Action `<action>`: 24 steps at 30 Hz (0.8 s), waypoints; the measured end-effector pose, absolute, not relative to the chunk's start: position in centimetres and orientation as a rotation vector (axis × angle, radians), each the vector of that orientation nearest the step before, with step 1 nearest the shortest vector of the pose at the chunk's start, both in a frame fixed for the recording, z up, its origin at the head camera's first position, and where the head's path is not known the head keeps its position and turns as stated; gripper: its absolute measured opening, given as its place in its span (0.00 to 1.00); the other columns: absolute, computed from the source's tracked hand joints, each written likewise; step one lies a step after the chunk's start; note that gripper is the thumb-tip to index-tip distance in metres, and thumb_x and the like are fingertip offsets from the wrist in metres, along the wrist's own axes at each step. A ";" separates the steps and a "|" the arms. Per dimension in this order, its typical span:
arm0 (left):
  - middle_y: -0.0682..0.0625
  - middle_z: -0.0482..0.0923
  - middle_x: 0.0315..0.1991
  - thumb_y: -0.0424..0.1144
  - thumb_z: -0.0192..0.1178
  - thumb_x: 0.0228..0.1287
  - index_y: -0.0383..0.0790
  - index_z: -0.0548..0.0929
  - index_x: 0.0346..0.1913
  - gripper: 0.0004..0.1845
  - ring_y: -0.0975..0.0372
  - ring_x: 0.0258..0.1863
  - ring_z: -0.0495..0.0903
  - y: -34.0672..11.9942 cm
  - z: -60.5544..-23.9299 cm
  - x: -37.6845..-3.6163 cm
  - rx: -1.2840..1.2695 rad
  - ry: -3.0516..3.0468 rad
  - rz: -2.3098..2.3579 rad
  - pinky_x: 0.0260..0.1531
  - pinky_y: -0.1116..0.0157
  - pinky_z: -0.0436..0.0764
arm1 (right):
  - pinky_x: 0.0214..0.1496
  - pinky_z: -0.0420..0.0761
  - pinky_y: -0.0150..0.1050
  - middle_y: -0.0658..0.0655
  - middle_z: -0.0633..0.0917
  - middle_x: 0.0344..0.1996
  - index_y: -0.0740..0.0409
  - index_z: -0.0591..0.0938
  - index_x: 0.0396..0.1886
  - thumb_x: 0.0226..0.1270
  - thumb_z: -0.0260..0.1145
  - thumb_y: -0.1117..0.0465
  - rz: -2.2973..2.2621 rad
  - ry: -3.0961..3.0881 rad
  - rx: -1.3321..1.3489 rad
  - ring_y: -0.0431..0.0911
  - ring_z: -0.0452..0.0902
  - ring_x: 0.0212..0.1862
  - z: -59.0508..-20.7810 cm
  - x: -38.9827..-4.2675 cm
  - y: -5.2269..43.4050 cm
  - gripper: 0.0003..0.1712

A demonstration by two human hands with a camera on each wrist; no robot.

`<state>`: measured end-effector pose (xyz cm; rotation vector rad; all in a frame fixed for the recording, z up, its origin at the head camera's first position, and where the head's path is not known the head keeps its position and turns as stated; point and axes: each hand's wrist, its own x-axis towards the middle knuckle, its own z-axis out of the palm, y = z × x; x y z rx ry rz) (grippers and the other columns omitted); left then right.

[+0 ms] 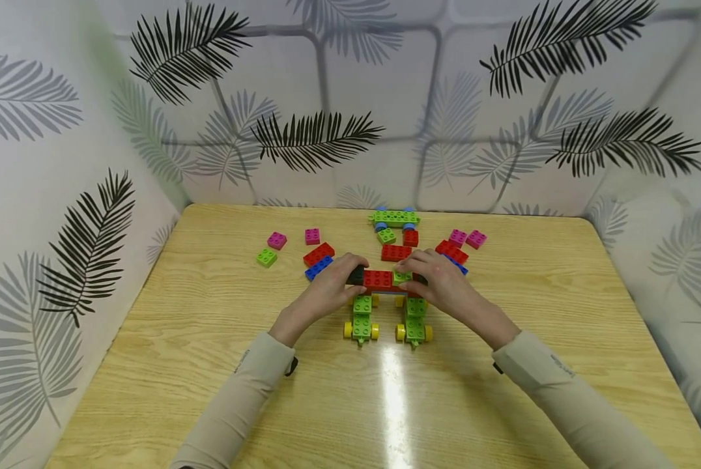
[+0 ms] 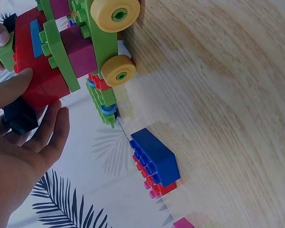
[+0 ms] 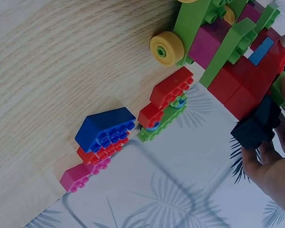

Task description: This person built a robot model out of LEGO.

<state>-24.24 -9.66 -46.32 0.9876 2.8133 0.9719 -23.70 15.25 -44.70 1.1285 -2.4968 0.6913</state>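
Two hands are working at one brick build (image 1: 386,303) near the middle of the wooden table (image 1: 210,365). Left hand (image 1: 327,292) is gripping the left end of the red crossbar (image 1: 377,279); in the left wrist view its thumb and fingers are curling round that end, with a black brick (image 2: 20,116) lying against the fingers. Right hand (image 1: 441,280) is holding the right end of the same bar, fingers wrapping a second black brick (image 3: 256,124), as the right wrist view is showing. A small green brick (image 1: 401,276) is sitting on top of the bar just by the right fingertips.

Below the bar, toward the person, two green wheeled carts are standing side by side: left cart (image 1: 361,320) and right cart (image 1: 415,320), each riding on yellow wheels (image 1: 347,330). The bar is spanning both carts, with magenta blocks (image 2: 80,54) stacking between.

Loose pieces are lying beyond the hands. A green plate on blue wheels (image 1: 395,218) is resting near the far edge, with a red brick (image 1: 396,252) just in front of it. To the left, a red and blue pair (image 1: 318,260) is lying close together, with two magenta bricks (image 1: 294,238) and a lone green brick (image 1: 266,257) farther out. To the right, a red brick over a blue one (image 1: 453,254) is sitting beside two more magenta bricks (image 1: 468,238). Leaf-print walls (image 1: 327,130) are enclosing the table.
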 end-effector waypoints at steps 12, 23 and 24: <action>0.44 0.75 0.53 0.34 0.64 0.63 0.35 0.73 0.58 0.21 0.55 0.50 0.75 -9.7 -46.3 -24.3 0.992 2.794 0.975 0.52 0.57 0.76 | 0.42 0.79 0.41 0.53 0.84 0.38 0.57 0.86 0.42 0.51 0.76 0.63 0.642 -2.474 1.149 0.49 0.76 0.39 -44.8 -23.7 15.3 0.16; 0.44 0.75 0.53 0.34 0.64 0.63 0.34 0.72 0.58 0.22 0.54 0.50 0.76 -9.7 -46.4 -24.3 0.995 2.792 0.976 0.50 0.57 0.77 | 0.42 0.79 0.43 0.54 0.85 0.38 0.58 0.85 0.40 0.49 0.78 0.63 0.600 -2.427 1.180 0.50 0.78 0.39 -44.8 -23.9 15.3 0.17; 0.44 0.75 0.53 0.34 0.64 0.63 0.34 0.72 0.58 0.22 0.54 0.50 0.76 -9.7 -46.4 -24.3 0.998 2.793 0.976 0.50 0.57 0.77 | 0.42 0.79 0.43 0.54 0.85 0.37 0.58 0.85 0.39 0.48 0.78 0.63 0.594 -2.418 1.183 0.50 0.78 0.39 -44.8 -23.9 15.3 0.17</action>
